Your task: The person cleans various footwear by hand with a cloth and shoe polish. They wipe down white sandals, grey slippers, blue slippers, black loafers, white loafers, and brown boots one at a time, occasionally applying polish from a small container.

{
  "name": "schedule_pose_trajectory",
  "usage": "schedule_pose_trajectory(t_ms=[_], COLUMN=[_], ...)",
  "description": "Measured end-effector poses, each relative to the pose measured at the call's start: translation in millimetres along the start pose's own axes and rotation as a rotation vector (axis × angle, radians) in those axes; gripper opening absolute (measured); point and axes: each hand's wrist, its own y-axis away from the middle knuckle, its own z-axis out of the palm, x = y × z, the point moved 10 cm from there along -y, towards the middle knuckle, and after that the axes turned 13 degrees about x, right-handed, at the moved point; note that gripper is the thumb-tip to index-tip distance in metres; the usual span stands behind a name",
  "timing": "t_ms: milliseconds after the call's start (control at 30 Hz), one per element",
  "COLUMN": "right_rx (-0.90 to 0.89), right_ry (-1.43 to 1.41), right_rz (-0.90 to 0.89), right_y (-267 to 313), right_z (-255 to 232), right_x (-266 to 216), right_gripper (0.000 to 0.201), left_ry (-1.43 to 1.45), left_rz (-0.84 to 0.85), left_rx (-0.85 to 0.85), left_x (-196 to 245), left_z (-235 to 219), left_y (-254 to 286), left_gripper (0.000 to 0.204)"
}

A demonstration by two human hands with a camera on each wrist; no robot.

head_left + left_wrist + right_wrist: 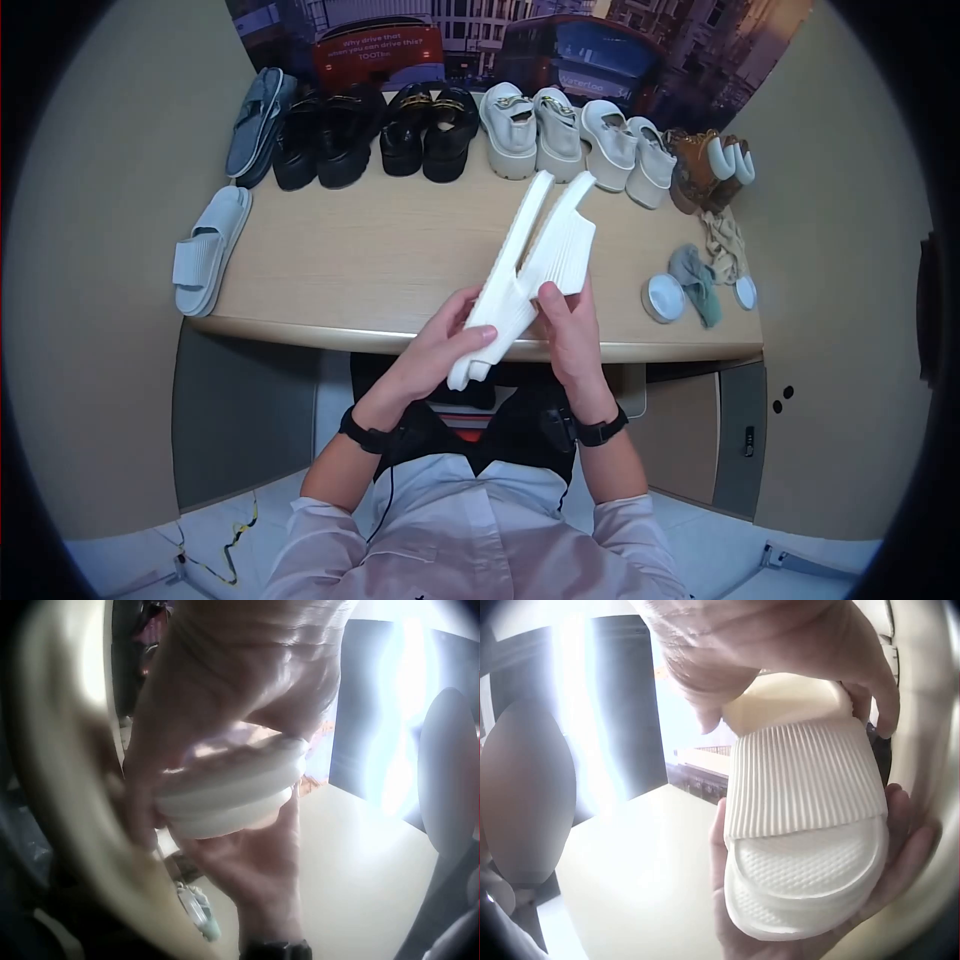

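A pair of white ribbed slides (515, 290), pressed together, is held up over the table's front edge in the head view. My left hand (437, 350) grips their lower end, thumb across the near one. Higher up, my right hand (573, 335) holds the side by the strap, thumb on it. The right wrist view shows the ribbed strap (806, 780) and textured footbeds, with the left hand (900, 862) around the toe end and the right hand (780, 637) at the other end. The slides' stacked edges (232, 795) lie between both hands in the left wrist view.
Along the table's (330, 250) back stand black shoes (430, 130), white shoes (535, 130) and brown boots (710, 165). Dark slippers (258, 125) and light slippers (212, 250) stand left. At the right lie cloths (695, 280) beside a small white bowl (663, 298).
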Motion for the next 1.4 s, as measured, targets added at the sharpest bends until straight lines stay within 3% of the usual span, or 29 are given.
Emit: schedule_pose_trajectory(t_ms=[100, 267, 533, 567, 600, 667, 767, 800, 833, 900, 1000, 1100, 1200, 1300, 1400], right_rx=[0.063, 0.103, 0.138, 0.348, 0.418, 0.404, 0.401, 0.306, 0.257, 0.148, 0.100, 0.016, 0.029, 0.089, -0.271], right_ry=[-0.077, -0.132, -0.304, -0.424, -0.490, -0.328, 0.209, 0.449, 0.639, 1.039, 1.325, 1.437, 1.483, 1.210, 0.795], right_rz=[0.122, 0.094, 0.111, 0.076, 0.070, -0.177, -0.364, -0.389, -0.253, -0.692, -0.427, -0.269, -0.370, -0.719, -0.404], right_y=[-8.3, -11.3, -22.8, -36.0, -48.7, -79.9, -85.0, -90.0, -83.4, -101.6, -109.1, -118.7, -116.2, -101.0, -47.7], right_z=[-16.3, -15.8, -18.4, -41.2, -60.8, -109.7, -103.9, -92.5, -75.4, -64.6, -46.9, -47.5, -47.0, -49.8, -7.5], right_x=[22.7, 19.5, 0.3, -9.6, -30.8, -72.6, -112.3, -114.7, -107.0, -85.8, -50.4, -26.8, -33.8, -62.7, -80.2], right_gripper=[0.071, 0.056, 0.044, 0.046, 0.045, 0.051, 0.062, 0.081, 0.097, 0.111, 0.115, 0.119, 0.109, 0.086, 0.063], left_ry=[-0.001, 0.032, 0.058, 0.042, 0.015, -0.116, -0.243, -0.339, -0.403, -0.439, -0.423, -0.346, -0.358, -0.439, -0.535], left_rz=[-0.028, -0.042, -0.083, -0.101, -0.165, -0.202, -0.230, -0.184, -0.209, -0.269, -0.365, -0.407, -0.464, -0.499, -0.527], left_rx=[-0.018, 0.048, 0.002, -0.017, -0.082, -0.173, -0.217, -0.236, -0.210, -0.194, -0.253, -0.338, -0.330, -0.346, -0.446], left_x=[5.7, 9.6, 9.5, 4.8, 0.1, -0.4, 25.0, 33.5, 41.3, 55.4, 72.2, 84.7, 87.3, 86.3, 77.1], left_z=[10.7, 16.5, 24.0, 23.7, 23.8, 4.1, -33.3, -47.7, -62.8, -80.0, -94.9, -98.1, -106.0, -108.2, -97.4], left_y=[11.7, 29.8, 40.7, 43.8, 53.9, 63.7, 67.3, 63.2, 59.5, 48.1, 38.0, 27.7, 13.5, -2.5, -19.0], left_gripper=[0.075, 0.077, 0.082, 0.085, 0.084, 0.080, 0.073, 0.071, 0.072, 0.089, 0.087, 0.088, 0.087, 0.081, 0.074])
